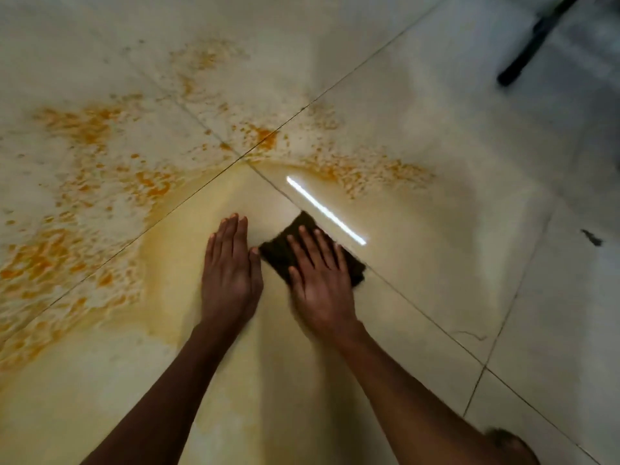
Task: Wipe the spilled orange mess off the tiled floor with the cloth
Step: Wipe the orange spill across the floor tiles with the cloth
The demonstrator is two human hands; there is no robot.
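A dark brown cloth (pixel 303 231) lies flat on the cream tiled floor (pixel 436 280) near the middle of the view. My right hand (pixel 320 281) presses on it with straight, spread fingers and covers most of it. My left hand (pixel 231 271) rests flat on the bare tile just left of the cloth, fingers straight and together. The orange mess (pixel 84 199) spreads in speckled patches across the tiles to the left and beyond the hands. A pale yellow smeared film (pixel 214 209) surrounds the hands.
Thin grout lines (pixel 419 312) cross the floor diagonally. A bright strip of reflected light (pixel 325 211) sits just beyond the cloth. A black furniture leg (pixel 533 41) stands at the top right. A small dark scrap (pixel 592 237) lies at the right edge.
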